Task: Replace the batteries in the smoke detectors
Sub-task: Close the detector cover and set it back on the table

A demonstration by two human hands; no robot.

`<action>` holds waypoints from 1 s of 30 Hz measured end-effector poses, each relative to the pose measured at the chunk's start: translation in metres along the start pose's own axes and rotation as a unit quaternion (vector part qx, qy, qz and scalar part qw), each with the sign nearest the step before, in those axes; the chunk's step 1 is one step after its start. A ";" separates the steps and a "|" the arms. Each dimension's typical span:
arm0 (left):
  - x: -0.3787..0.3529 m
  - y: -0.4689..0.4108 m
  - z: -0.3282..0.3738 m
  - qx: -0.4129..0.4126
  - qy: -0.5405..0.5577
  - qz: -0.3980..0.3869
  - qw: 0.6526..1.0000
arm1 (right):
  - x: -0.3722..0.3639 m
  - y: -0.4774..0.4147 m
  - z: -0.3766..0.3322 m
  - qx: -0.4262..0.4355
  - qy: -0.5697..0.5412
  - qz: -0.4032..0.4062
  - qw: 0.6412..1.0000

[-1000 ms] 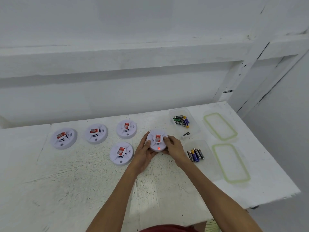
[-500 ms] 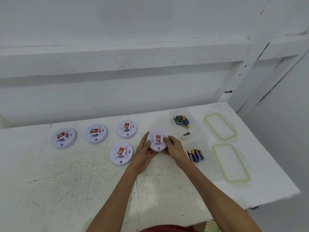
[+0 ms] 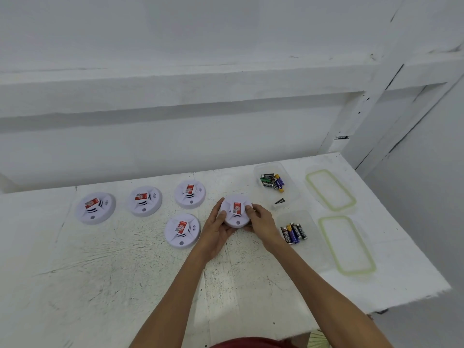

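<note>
Gripping 1 white smoke detector (image 3: 236, 211) from both sides, red sticker up. With the left hand (image 3: 216, 231), curling fingers round its left edge. With the right hand (image 3: 261, 223), pinching its right edge, thumb on top.

Just left of the left hand, a second detector (image 3: 182, 230). Farther left and back, 3 more in a row: near detector (image 3: 190, 194), middle detector (image 3: 144, 200), far detector (image 3: 95, 208). 5 in all.

Just right of the right hand, 2 clear tubs: front tub (image 3: 305, 249) with front batteries (image 3: 293, 233), back tub (image 3: 291, 194) with back batteries (image 3: 272, 182). Too small to count for sure.

Farther right, 2 green-rimmed lids: front lid (image 3: 324, 237), back lid (image 3: 311, 183).

All on 1 white table (image 3: 125, 272).
</note>
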State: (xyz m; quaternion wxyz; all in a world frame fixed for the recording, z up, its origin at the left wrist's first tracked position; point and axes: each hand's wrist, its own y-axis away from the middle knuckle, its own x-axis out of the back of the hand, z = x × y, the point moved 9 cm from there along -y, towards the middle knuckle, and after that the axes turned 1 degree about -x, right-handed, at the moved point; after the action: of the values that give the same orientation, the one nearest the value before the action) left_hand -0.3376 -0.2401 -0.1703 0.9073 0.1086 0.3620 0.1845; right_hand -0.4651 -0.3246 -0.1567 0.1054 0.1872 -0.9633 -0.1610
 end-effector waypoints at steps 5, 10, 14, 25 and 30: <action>0.000 0.000 0.000 -0.001 -0.003 0.001 1.000 | 0.001 0.001 -0.001 0.000 0.001 0.002 1.000; 0.001 0.001 0.001 0.000 -0.010 0.014 1.000 | 0.000 0.003 -0.002 0.001 0.003 0.003 1.000; 0.002 0.002 0.001 0.002 -0.015 0.022 1.000 | 0.000 0.003 -0.002 -0.001 0.004 0.004 1.000; 0.001 0.002 0.007 0.007 -0.040 0.044 0.998 | 0.001 0.007 -0.012 -0.003 0.029 0.015 0.999; -0.007 0.000 0.032 -0.018 -0.084 0.047 0.995 | -0.004 0.008 -0.033 0.008 0.000 0.013 1.000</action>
State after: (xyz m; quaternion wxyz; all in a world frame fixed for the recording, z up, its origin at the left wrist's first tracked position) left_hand -0.3199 -0.2451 -0.1431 0.9268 0.1246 0.2753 0.2232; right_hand -0.4552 -0.3251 -0.1243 0.1059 0.1759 -0.9668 -0.1521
